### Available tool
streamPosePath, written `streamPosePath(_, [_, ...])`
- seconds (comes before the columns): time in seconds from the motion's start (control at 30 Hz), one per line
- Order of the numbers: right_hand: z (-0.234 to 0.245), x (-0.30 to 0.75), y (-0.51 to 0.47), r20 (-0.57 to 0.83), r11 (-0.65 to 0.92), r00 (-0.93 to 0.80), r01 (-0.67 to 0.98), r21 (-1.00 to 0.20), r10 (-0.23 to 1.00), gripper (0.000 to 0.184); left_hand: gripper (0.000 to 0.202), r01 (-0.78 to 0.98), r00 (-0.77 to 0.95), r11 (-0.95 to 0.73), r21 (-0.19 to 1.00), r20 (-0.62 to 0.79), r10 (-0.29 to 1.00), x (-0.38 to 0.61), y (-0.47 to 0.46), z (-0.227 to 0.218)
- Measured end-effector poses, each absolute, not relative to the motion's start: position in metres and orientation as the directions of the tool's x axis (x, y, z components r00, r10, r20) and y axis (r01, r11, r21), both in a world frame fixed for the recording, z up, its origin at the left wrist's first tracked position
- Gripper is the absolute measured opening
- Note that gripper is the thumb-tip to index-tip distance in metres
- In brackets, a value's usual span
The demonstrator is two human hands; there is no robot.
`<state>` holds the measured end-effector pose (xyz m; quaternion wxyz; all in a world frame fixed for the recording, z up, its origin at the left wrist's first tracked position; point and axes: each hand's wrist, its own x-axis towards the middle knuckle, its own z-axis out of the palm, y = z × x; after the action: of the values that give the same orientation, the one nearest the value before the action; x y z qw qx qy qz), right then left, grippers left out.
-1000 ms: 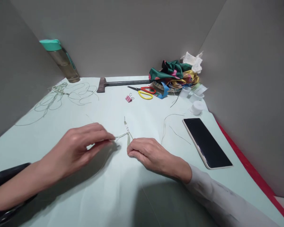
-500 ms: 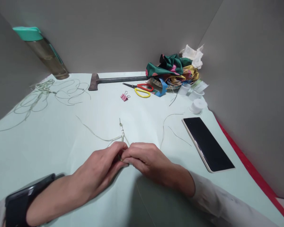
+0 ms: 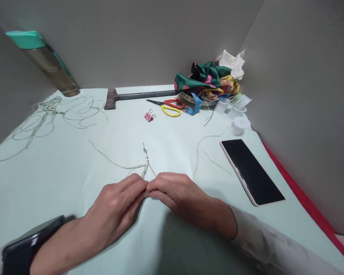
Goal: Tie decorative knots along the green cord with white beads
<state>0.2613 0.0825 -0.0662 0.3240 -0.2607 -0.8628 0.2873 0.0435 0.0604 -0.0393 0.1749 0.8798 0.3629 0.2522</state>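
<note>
A thin green cord piece (image 3: 146, 157) with a short knotted stem lies in front of my fingers, and loose strands fan out from its lower end. My left hand (image 3: 119, 200) pinches at the near ends of these cords, thumb and fingers pressed together. Against its fingertips, my right hand (image 3: 176, 191) is closed in a pinch on the cords too. The exact grip is hidden behind the fingers. One long strand stretches out to the left on the table, and a fine thread runs toward me below my right hand.
Pink binder clip (image 3: 150, 115), scissors (image 3: 167, 107) and a hammer-like tool (image 3: 137, 95) lie farther back. At right are a phone (image 3: 251, 172), white spools (image 3: 239, 125) and bunched fabric (image 3: 209, 82). Tangled cord (image 3: 48, 109) and a bottle (image 3: 46, 65) are at left.
My left hand has turned slightly, its fingers now closed tighter beside my right fingertips. The gap between the hands has narrowed. The view has shifted a little.
</note>
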Motion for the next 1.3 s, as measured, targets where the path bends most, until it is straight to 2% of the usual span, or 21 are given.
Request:
streamPosePath(0.3, [-0.065,0.271,0.081,0.413,0.793,-0.722,0.310,-0.524,0.555,0.019,0.025,0.521,0.615,-0.681,0.515,0.327,0.718,0.043,0.060,-0.036])
streamPosePath(0.43, [-0.059,0.274,0.082,0.379,0.820,-0.751,0.368,-0.439,0.540,0.026,0.029,0.524,0.633,-0.670,0.526,0.286,0.719,0.043,0.059,-0.033])
streamPosePath(0.53, [-0.057,0.275,0.084,0.379,0.828,-0.757,0.372,-0.419,0.532,0.028,0.029,0.522,0.637,-0.664,0.535,0.274,0.721,0.044,0.060,-0.034])
streamPosePath(0.8, [-0.058,0.277,0.087,0.415,0.863,-0.772,0.337,-0.376,0.482,0.025,0.032,0.494,0.639,-0.678,0.544,0.301,0.707,0.043,0.061,-0.040])
streamPosePath(0.97, [-0.053,0.282,0.096,0.446,0.876,-0.755,0.386,-0.289,0.480,0.029,0.031,0.489,0.623,-0.675,0.552,0.320,0.713,0.041,0.062,-0.042])
streamPosePath(1.03, [-0.046,0.282,0.103,0.425,0.883,-0.774,0.405,-0.239,0.470,0.030,0.030,0.487,0.615,-0.660,0.572,0.312,0.724,0.041,0.062,-0.043])
streamPosePath(1.17, [-0.034,0.276,0.125,0.244,0.867,-0.833,0.490,-0.089,0.496,0.024,0.026,0.483,0.593,-0.594,0.643,0.258,0.763,0.040,0.064,-0.043])
streamPosePath(1.23, [-0.032,0.274,0.136,0.194,0.830,-0.809,0.554,-0.063,0.555,0.020,0.025,0.487,0.573,-0.543,0.684,0.219,0.790,0.039,0.064,-0.042])
streamPosePath(1.3, [-0.031,0.276,0.141,0.206,0.773,-0.748,0.629,-0.082,0.630,0.018,0.026,0.487,0.549,-0.493,0.721,0.187,0.815,0.039,0.064,-0.041])
